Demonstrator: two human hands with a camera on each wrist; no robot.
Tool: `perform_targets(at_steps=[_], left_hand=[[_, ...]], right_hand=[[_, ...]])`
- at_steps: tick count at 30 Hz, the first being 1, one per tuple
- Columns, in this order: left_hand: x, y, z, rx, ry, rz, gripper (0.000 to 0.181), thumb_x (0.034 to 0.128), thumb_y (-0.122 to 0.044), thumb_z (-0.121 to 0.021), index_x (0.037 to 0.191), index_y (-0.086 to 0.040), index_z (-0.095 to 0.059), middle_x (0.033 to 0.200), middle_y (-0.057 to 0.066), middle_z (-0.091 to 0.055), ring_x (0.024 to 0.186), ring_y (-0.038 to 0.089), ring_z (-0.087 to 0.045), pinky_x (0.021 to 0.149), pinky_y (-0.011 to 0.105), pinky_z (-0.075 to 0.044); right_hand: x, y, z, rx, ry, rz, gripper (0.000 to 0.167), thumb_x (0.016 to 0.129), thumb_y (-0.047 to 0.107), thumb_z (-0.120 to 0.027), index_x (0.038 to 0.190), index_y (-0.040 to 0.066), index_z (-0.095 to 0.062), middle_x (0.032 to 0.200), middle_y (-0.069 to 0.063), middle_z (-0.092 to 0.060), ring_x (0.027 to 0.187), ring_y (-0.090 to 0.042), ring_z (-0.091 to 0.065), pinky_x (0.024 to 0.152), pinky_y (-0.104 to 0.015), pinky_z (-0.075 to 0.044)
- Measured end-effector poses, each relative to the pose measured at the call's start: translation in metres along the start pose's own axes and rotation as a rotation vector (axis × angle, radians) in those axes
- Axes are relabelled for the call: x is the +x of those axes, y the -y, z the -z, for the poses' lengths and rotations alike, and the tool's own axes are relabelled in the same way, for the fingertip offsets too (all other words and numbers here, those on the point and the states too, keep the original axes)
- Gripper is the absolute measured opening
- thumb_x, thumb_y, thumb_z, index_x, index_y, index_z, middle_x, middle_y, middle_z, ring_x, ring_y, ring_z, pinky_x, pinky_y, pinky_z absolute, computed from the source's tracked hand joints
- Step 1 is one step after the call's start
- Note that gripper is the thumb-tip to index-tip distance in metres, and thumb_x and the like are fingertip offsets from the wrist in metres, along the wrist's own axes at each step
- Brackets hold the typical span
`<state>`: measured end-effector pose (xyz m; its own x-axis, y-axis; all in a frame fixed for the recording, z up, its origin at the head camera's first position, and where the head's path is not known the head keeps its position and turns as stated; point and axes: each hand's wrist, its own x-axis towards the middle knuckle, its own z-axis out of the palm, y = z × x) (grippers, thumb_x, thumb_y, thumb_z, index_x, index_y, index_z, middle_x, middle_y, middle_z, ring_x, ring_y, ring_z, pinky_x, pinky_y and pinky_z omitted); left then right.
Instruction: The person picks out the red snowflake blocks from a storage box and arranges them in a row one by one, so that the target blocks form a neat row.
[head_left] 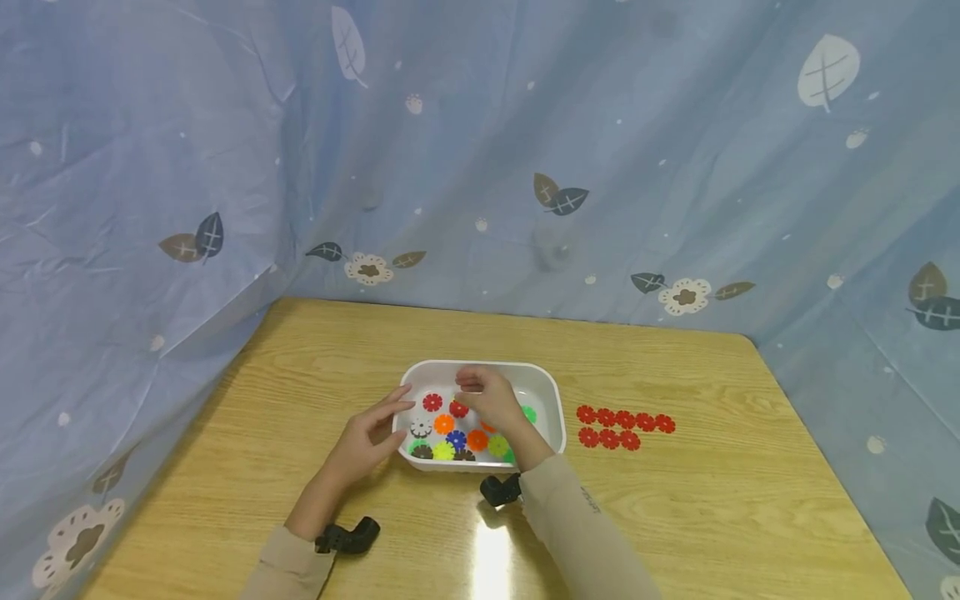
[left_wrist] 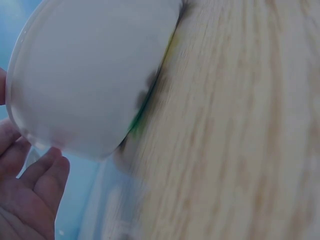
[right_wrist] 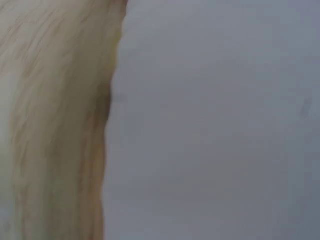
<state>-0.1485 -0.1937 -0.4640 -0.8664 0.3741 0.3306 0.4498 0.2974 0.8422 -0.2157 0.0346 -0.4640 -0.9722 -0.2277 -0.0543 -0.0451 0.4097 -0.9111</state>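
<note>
A white plastic basin (head_left: 552, 408) stands on the table, holding several notched plastic discs in mixed colours. My left hand (head_left: 365, 439) is at the basin's left side, its fingers spread along the rim; the left wrist view shows those fingers (left_wrist: 50, 175) beside the basin's outer wall. Over the inside of the basin is my right hand (head_left: 491, 402), thumb and fingers apart with no disc visible between them. Just below its thumb lies a red disc (head_left: 458, 409); another red disc (head_left: 432, 402) lies to the left. The right wrist view shows only the basin's wall (right_wrist: 210, 125) and table.
Right of the basin, several red discs (head_left: 626, 419) lie flat in two rows on the wooden table (head_left: 712, 500). Behind the table hangs a blue patterned curtain (head_left: 465, 167), which also borders both sides.
</note>
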Motion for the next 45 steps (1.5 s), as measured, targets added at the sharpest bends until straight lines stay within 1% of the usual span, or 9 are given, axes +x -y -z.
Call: perform_targets(at_steps=[8,14,17,22,27,34,39,45], left_hand=[[0.0,0.0,0.001,0.001,-0.003,0.009,0.035,0.0862,0.005,-0.061,0.121,0.01,-0.057,0.145,0.026,-0.039,0.136,0.044,-0.031,0.102,0.009,-0.031],[0.0,0.0,0.001,-0.009,0.007,0.012,0.035,0.0868,0.004,-0.061,0.121,0.01,-0.056,0.145,0.027,-0.038,0.136,0.044,-0.031,0.102,0.009,-0.032],[-0.001,0.001,0.001,-0.008,0.009,0.015,0.035,0.087,0.003,-0.061,0.121,0.01,-0.056,0.145,0.026,-0.038,0.136,0.044,-0.031,0.102,0.01,-0.032],[0.0,0.001,0.001,0.006,0.006,0.02,0.035,0.0867,0.004,-0.061,0.121,0.009,-0.057,0.145,0.025,-0.039,0.136,0.043,-0.031,0.103,0.009,-0.031],[0.0,0.0,0.001,0.01,0.004,0.017,0.035,0.0867,0.004,-0.061,0.121,0.008,-0.057,0.145,0.026,-0.039,0.136,0.044,-0.031,0.103,0.01,-0.031],[0.0,-0.002,0.001,0.005,0.005,0.022,0.035,0.0866,0.004,-0.061,0.121,0.005,-0.058,0.145,0.027,-0.039,0.135,0.044,-0.032,0.103,0.011,-0.031],[0.0,-0.003,0.001,-0.001,0.01,0.03,0.035,0.0865,0.004,-0.061,0.122,0.005,-0.058,0.145,0.027,-0.039,0.136,0.044,-0.032,0.103,0.012,-0.031],[0.0,-0.001,0.001,0.009,0.011,0.025,0.035,0.0865,0.004,-0.061,0.121,0.004,-0.058,0.145,0.026,-0.039,0.136,0.043,-0.032,0.104,0.013,-0.031]], right_hand=[[0.001,-0.005,-0.006,-0.121,0.028,-0.069,0.03,0.086,0.004,-0.064,0.116,0.007,-0.062,0.116,-0.006,-0.065,0.108,-0.023,-0.06,0.099,-0.04,-0.05],[0.002,-0.006,-0.009,-0.201,0.053,-0.093,0.032,0.085,0.004,-0.067,0.116,0.009,-0.063,0.115,-0.005,-0.065,0.105,-0.022,-0.06,0.098,-0.039,-0.051],[0.003,-0.006,-0.011,-0.263,0.068,-0.08,0.032,0.084,0.004,-0.067,0.116,0.009,-0.064,0.113,-0.005,-0.065,0.102,-0.022,-0.059,0.097,-0.038,-0.051],[0.004,-0.006,-0.013,-0.384,0.071,-0.052,0.031,0.084,0.005,-0.069,0.114,0.009,-0.065,0.11,-0.004,-0.064,0.098,-0.02,-0.057,0.098,-0.037,-0.05],[0.004,-0.005,-0.016,-0.481,0.07,-0.02,0.027,0.083,0.007,-0.07,0.11,0.009,-0.067,0.109,-0.004,-0.061,0.099,-0.02,-0.054,0.101,-0.036,-0.048],[0.004,-0.004,-0.016,-0.499,0.066,-0.02,0.028,0.083,0.008,-0.071,0.11,0.009,-0.067,0.107,-0.003,-0.059,0.097,-0.019,-0.052,0.099,-0.036,-0.049],[0.006,-0.004,-0.015,-0.503,0.062,-0.02,0.026,0.082,0.006,-0.071,0.108,0.009,-0.068,0.103,-0.003,-0.06,0.093,-0.019,-0.052,0.095,-0.033,-0.051],[0.006,-0.003,-0.015,-0.497,0.061,-0.04,0.025,0.081,0.005,-0.072,0.105,0.01,-0.067,0.101,-0.002,-0.059,0.091,-0.018,-0.051,0.09,-0.031,-0.053]])
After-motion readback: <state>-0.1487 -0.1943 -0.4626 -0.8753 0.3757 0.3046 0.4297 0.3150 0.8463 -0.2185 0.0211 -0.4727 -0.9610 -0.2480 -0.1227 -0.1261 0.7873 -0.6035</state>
